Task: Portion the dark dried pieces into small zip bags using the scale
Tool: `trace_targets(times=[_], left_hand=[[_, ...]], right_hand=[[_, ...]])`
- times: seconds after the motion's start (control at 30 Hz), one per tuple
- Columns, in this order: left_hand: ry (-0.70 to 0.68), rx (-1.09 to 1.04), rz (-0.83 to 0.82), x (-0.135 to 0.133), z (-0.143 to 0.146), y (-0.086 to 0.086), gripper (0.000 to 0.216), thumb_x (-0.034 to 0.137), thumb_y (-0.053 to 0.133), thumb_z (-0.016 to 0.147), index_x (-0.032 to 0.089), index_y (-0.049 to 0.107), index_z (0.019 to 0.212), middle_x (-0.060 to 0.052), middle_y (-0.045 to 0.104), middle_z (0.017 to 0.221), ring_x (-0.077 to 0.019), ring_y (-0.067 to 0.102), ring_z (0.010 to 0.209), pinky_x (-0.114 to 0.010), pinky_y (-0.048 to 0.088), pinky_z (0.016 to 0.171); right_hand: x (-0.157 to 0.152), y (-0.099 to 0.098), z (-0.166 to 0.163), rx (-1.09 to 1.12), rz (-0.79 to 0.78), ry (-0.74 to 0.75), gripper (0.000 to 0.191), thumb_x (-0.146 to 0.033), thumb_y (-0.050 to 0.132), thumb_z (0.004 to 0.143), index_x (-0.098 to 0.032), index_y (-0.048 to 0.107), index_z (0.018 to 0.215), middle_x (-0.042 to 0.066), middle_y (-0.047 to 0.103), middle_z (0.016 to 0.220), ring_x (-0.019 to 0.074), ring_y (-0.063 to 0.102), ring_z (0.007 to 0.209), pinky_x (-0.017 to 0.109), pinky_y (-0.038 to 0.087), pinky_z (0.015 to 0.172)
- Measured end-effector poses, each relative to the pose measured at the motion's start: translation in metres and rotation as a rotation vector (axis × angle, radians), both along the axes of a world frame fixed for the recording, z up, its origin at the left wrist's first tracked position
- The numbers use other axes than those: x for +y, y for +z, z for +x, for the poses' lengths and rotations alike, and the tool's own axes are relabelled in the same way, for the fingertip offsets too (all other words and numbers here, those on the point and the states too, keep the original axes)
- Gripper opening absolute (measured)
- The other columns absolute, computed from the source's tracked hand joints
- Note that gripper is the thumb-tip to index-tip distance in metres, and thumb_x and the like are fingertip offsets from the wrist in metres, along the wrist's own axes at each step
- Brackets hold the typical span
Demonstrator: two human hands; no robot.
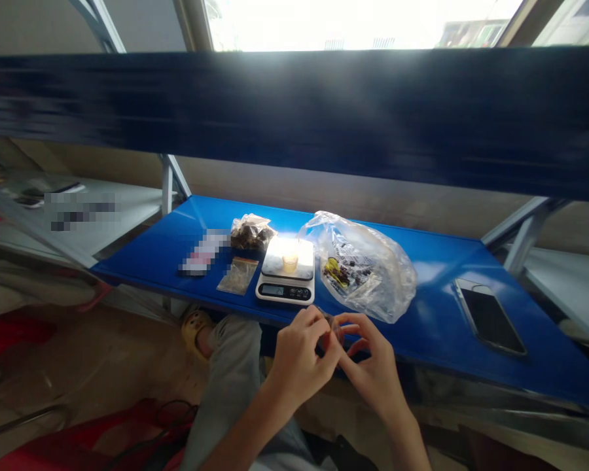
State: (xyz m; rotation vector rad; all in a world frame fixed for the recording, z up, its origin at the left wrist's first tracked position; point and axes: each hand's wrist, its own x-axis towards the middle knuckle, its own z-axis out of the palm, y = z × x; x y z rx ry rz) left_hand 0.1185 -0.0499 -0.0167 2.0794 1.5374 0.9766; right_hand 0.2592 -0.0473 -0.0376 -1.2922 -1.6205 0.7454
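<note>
My left hand (304,353) and my right hand (373,366) meet in front of the blue table's near edge. Fingertips of both pinch a small clear plastic item (336,329) with something dark by it; its exact kind is mostly hidden by the fingers. Just beyond them stands a white digital scale (285,294) with a lit pan. On that pan rests a small yellowish see-through cup (289,263). To the right of the scale lies a large clear plastic bag (383,261) with small dark pieces and something yellow inside.
Left of the scale are a small zip bag (237,276), a clear bag of brown lumps (250,232) and a blurred-out flat item (205,253). A phone (491,317) lies at the right of the blue table (436,333). A dark blue shelf (294,111) crosses above.
</note>
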Motion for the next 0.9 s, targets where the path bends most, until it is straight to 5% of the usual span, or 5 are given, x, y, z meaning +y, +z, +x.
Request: trace_targets(times=[0.17, 0.3, 0.5, 0.67, 0.9], left_hand=[[0.036, 0.049, 0.111, 0.019, 0.007, 0.006, 0.021, 0.013, 0.05, 0.076, 0.019, 0.047, 0.056, -0.002, 0.058, 0.076, -0.0144, 0.057, 0.073, -0.024, 0.043, 0.062], [0.044, -0.039, 0.111, 0.034, 0.016, 0.008, 0.023, 0.014, 0.045, 0.083, 0.02, 0.049, 0.06, -0.001, 0.058, 0.074, -0.0125, 0.057, 0.068, -0.023, 0.043, 0.06], [0.008, -0.208, 0.261, 0.065, 0.028, 0.009, 0.022, 0.019, 0.041, 0.092, 0.02, 0.054, 0.075, -0.005, 0.062, 0.091, -0.0155, 0.061, 0.087, -0.024, 0.049, 0.07], [0.006, -0.103, 0.365, 0.094, 0.028, -0.01, 0.023, 0.022, 0.042, 0.092, 0.019, 0.06, 0.077, -0.007, 0.062, 0.094, -0.0198, 0.057, 0.092, -0.034, 0.048, 0.083], [0.163, -0.421, 0.119, 0.125, 0.035, -0.043, 0.035, 0.02, 0.032, 0.095, 0.015, 0.051, 0.124, -0.011, 0.061, 0.109, -0.0198, 0.058, 0.102, -0.038, 0.046, 0.092]], right_hand=[[0.019, -0.006, 0.023, 0.157, -0.125, -0.019, 0.025, -0.035, 0.067, 0.078, -0.021, 0.061, 0.097, 0.009, 0.069, 0.103, 0.0224, 0.071, 0.082, 0.024, 0.054, 0.049], [0.038, -0.013, 0.034, 0.35, -0.299, 0.269, 0.044, -0.047, 0.067, 0.079, -0.027, 0.059, 0.117, 0.011, 0.062, 0.129, 0.028, 0.061, 0.115, 0.036, 0.059, 0.075], [0.069, -0.018, 0.022, 0.523, -0.431, 0.32, 0.076, -0.073, 0.017, 0.086, -0.026, 0.05, 0.135, 0.014, 0.065, 0.122, 0.0284, 0.07, 0.097, 0.037, 0.057, 0.062], [0.103, -0.008, 0.03, 0.592, -0.242, 0.029, 0.054, -0.054, 0.059, 0.081, -0.026, 0.053, 0.127, 0.01, 0.071, 0.107, 0.0219, 0.07, 0.081, 0.03, 0.056, 0.061], [0.142, -0.003, 0.039, 0.37, 0.056, -0.12, 0.078, -0.045, 0.071, 0.073, -0.023, 0.035, 0.138, 0.011, 0.069, 0.104, 0.0223, 0.07, 0.081, 0.033, 0.057, 0.063]])
